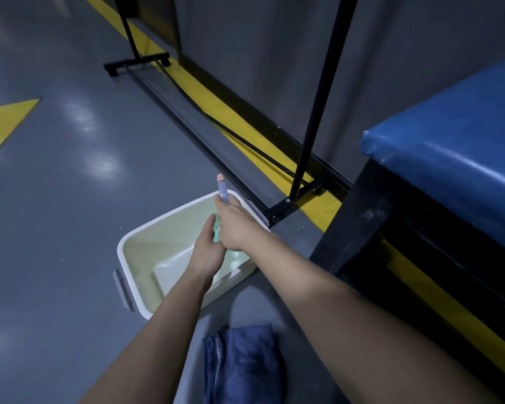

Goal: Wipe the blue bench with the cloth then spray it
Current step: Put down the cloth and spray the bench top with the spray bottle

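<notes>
Both my hands reach over a white plastic bin (140,243) on the grey floor. My right hand (233,225) grips a spray bottle (222,189) whose pale purple head and orange nozzle tip stick up above my fingers; its greenish body shows between my hands. My left hand (209,249) rests against the bottle's lower part, fingers extended. A blue cloth (241,365) lies crumpled on the floor near me, below the bin. The blue padded bench (455,141) with a black base stands at the right.
A black rolling rack frame (309,112) stands between the bin and the grey wall, its base bars running along a yellow floor stripe (216,97). A yellow arrow marking (3,123) lies at the left on the open grey floor.
</notes>
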The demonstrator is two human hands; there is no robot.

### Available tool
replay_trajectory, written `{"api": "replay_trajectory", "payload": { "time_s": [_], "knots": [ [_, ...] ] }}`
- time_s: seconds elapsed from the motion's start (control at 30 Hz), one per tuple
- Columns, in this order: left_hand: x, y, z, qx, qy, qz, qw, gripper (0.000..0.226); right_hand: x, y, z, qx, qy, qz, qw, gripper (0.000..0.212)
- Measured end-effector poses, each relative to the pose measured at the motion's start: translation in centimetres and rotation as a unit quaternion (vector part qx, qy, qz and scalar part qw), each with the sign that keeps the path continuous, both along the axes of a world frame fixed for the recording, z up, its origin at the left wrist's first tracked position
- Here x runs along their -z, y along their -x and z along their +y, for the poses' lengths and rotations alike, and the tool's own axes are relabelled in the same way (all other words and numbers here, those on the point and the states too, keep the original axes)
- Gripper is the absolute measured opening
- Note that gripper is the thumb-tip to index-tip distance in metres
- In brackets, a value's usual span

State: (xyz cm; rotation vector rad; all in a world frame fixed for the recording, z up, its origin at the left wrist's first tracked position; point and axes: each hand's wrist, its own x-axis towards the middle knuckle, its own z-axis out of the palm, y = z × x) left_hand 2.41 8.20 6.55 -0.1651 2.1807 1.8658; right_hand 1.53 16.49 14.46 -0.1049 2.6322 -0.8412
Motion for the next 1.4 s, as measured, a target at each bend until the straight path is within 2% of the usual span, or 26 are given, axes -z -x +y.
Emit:
{"api": "replay_trajectory", "payload": {
  "time_s": [0.1, 0.17, 0.3, 0.37, 0.43, 0.53, 0.63, 0.73, 0.8, 0.83, 0.93, 0.97, 1.03, 1.1, 1.17, 1.23, 1.3, 1.4],
  "knots": [
    [-1.2, -0.1, -0.8, -0.014, 0.070, 0.062, 0.995, 0.082, -4.3, -0.6, 0.0, -0.027, -0.011, 0.040, 0.999, 0.058],
    [-2.6, -0.4, -1.3, -0.036, 0.101, 0.089, 0.990, 0.103, -7.6, -1.3, 0.3, -0.044, -0.015, 0.063, 0.997, 0.058],
    [-6.6, -0.2, -1.4, -0.059, 0.053, 0.127, 0.989, 0.124, -14.2, -3.1, 1.6, -0.055, -0.012, 0.113, 0.992, 0.048],
    [-9.4, -0.2, -0.4, -0.059, 0.033, 0.142, 0.988, 0.116, -16.8, -4.1, 2.7, -0.040, 0.003, 0.133, 0.990, 0.044],
    [-12.0, -0.4, 1.3, -0.054, 0.019, 0.170, 0.984, 0.103, -18.8, -5.2, 4.1, -0.017, 0.037, 0.163, 0.986, 0.049],
    [-16.1, -1.8, 4.7, -0.039, -0.010, 0.197, 0.980, 0.095, -21.0, -7.0, 6.6, 0.049, 0.107, 0.247, 0.962, 0.073],
    [-20.6, -4.2, 7.7, -0.034, -0.031, 0.218, 0.975, 0.085, -22.5, -8.6, 9.0, 0.138, 0.203, 0.281, 0.928, 0.104],
    [-25.0, -6.4, 9.4, -0.016, -0.023, 0.246, 0.969, 0.082, -24.3, -9.7, 11.5, 0.183, 0.284, 0.270, 0.902, 0.108],
    [-27.4, -7.8, 10.3, 0.008, -0.009, 0.256, 0.967, 0.085, -25.6, -10.2, 12.9, 0.193, 0.310, 0.282, 0.887, 0.098],
    [-28.3, -8.3, 10.9, 0.017, -0.003, 0.261, 0.965, 0.087, -26.4, -10.5, 13.4, 0.195, 0.308, 0.300, 0.882, 0.087],
    [-30.2, -9.4, 13.4, 0.042, 0.011, 0.270, 0.962, 0.096, -28.6, -11.1, 14.6, 0.220, 0.309, 0.360, 0.853, 0.033],
    [-30.7, -9.7, 14.3, 0.052, 0.012, 0.269, 0.962, 0.096, -29.2, -11.2, 15.1, 0.233, 0.317, 0.374, 0.840, 0.023],
    [-31.4, -10.3, 16.2, 0.075, 0.000, 0.256, 0.964, 0.093, -30.1, -11.4, 16.2, 0.264, 0.323, 0.383, 0.824, 0.019],
    [-31.7, -11.3, 17.9, 0.109, -0.021, 0.231, 0.966, 0.091, -30.7, -11.8, 17.5, 0.291, 0.284, 0.377, 0.833, 0.020],
    [-31.9, -12.6, 19.1, 0.153, -0.047, 0.199, 0.967, 0.090, -31.1, -12.6, 19.1, 0.307, 0.221, 0.352, 0.856, 0.013],
    [-31.7, -14.0, 19.9, 0.199, -0.061, 0.175, 0.962, 0.100, -31.5, -13.8, 20.7, 0.301, 0.185, 0.304, 0.885, 0.008],
    [-31.9, -15.3, 20.6, 0.241, -0.059, 0.152, 0.957, 0.106, -32.0, -15.4, 22.0, 0.278, 0.143, 0.258, 0.914, 0.018],
    [-32.3, -17.1, 22.0, 0.293, -0.096, 0.112, 0.945, 0.090, -32.6, -17.7, 23.5, 0.219, 0.046, 0.191, 0.956, 0.038]
  ]
}}
